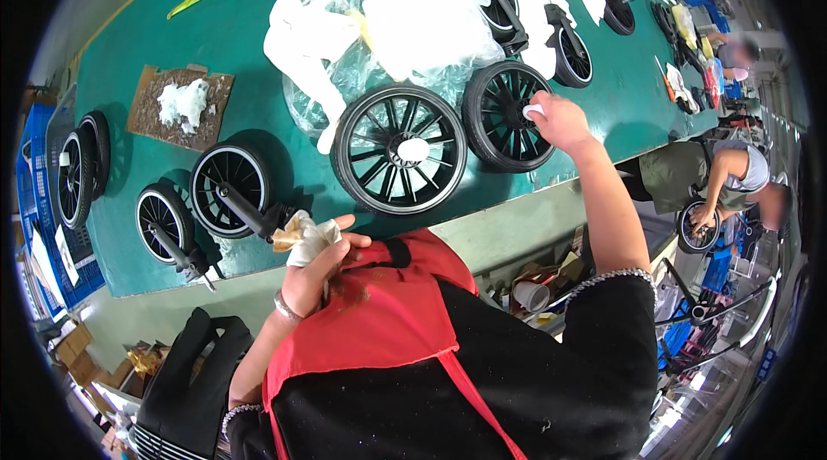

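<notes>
Two large black spoked wheels are side by side at the bench's near edge. On the hub of the middle wheel (343, 169) sits a white oval cap (413, 150). My right hand (564, 122) is closed at the hub of the right wheel (493, 148), pinching a small white piece (533, 112) that looks like a similar cap; the fingers partly hide it. My left hand (317, 275) is low by the bench edge, in front of my red apron (370, 318). It grips a crumpled white and brownish cloth (310, 239).
Two smaller wheels on black forks (231, 189) (164, 223) lie left on the green bench (258, 90). Behind them is a cardboard piece (142, 107) with white stuff on it. White bags (413, 12) and more wheels fill the back. A co-worker (732, 176) handles a wheel at right.
</notes>
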`<state>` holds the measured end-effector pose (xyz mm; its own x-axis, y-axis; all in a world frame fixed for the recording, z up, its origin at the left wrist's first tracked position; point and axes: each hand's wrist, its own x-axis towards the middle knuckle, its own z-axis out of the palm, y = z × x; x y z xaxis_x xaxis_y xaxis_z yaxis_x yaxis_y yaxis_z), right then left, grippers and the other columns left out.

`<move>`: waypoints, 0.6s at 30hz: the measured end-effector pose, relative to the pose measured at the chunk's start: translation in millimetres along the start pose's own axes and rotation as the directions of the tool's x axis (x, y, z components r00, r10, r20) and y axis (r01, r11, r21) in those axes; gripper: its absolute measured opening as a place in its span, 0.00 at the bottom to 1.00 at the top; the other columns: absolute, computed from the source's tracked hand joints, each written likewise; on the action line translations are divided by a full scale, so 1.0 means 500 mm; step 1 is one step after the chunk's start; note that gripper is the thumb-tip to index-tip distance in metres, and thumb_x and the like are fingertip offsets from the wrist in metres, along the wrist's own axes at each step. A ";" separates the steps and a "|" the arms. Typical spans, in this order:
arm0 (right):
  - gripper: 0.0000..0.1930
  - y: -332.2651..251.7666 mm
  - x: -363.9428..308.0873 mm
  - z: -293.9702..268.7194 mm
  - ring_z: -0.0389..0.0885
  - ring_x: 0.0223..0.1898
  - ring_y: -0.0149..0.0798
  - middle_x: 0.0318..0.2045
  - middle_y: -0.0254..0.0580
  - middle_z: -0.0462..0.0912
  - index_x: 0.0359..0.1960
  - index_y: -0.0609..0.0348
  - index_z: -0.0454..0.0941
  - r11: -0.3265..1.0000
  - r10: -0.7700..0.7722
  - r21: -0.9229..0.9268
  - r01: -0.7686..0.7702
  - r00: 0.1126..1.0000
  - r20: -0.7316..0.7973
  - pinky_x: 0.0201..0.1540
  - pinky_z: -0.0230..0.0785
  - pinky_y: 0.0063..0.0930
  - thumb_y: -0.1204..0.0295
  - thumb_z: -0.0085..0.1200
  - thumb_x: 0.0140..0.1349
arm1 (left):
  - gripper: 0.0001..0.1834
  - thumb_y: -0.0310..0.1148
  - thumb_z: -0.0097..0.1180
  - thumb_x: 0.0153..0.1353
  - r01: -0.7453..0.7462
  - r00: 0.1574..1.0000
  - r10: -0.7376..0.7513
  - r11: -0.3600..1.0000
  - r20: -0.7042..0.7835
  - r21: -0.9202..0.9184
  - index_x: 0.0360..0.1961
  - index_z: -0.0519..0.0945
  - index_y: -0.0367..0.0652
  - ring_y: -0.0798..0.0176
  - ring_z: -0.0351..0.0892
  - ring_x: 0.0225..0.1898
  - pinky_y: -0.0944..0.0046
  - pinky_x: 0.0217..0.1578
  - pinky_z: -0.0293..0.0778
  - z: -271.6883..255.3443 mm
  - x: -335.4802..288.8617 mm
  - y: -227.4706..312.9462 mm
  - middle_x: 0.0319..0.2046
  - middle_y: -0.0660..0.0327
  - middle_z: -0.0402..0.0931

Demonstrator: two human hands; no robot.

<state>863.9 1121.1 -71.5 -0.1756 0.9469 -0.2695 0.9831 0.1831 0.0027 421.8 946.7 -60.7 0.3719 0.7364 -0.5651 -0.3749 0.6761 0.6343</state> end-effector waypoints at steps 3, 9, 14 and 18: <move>0.12 -0.009 0.020 0.009 0.81 0.40 0.54 0.35 0.48 0.82 0.39 0.55 0.73 0.994 0.035 -0.110 -0.024 0.994 0.103 0.43 0.73 0.46 0.62 0.54 0.62 | 0.23 0.29 0.50 0.68 -0.033 0.999 0.033 0.999 0.012 0.038 0.62 0.65 0.33 0.73 0.73 0.44 0.71 0.47 0.68 0.004 0.002 -0.001 0.45 0.57 0.79; 0.19 -0.165 0.107 -0.166 0.80 0.46 0.49 0.42 0.46 0.81 0.47 0.54 0.77 0.947 -0.202 0.191 0.257 0.942 -0.267 0.47 0.73 0.39 0.57 0.58 0.60 | 0.21 0.29 0.50 0.69 -0.047 0.996 0.047 0.999 -0.076 0.003 0.61 0.67 0.36 0.71 0.74 0.42 0.68 0.45 0.72 -0.001 -0.003 0.021 0.45 0.57 0.78; 0.12 -0.364 0.348 -0.174 0.79 0.47 0.46 0.42 0.45 0.81 0.38 0.58 0.80 0.783 -0.440 0.221 0.581 0.769 -0.464 0.49 0.71 0.36 0.63 0.58 0.58 | 0.21 0.27 0.47 0.69 0.025 0.990 -0.049 0.983 -0.129 -0.181 0.62 0.64 0.37 0.70 0.75 0.43 0.68 0.41 0.77 0.018 0.009 0.047 0.46 0.57 0.77; 0.17 -0.441 0.587 -0.029 0.73 0.55 0.47 0.47 0.49 0.80 0.42 0.56 0.82 0.935 -0.355 -0.159 0.318 0.814 -0.460 0.56 0.66 0.43 0.58 0.59 0.56 | 0.21 0.26 0.47 0.69 -0.039 0.974 0.002 0.986 -0.227 -0.161 0.62 0.64 0.37 0.73 0.74 0.40 0.74 0.36 0.72 0.028 0.006 0.036 0.46 0.58 0.77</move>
<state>594.6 1362.4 -137.4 -0.5158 0.8272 0.2229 0.8548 0.5142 0.0699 427.9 960.6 -43.7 0.1690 0.7239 -0.6689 -0.5215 0.6416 0.5625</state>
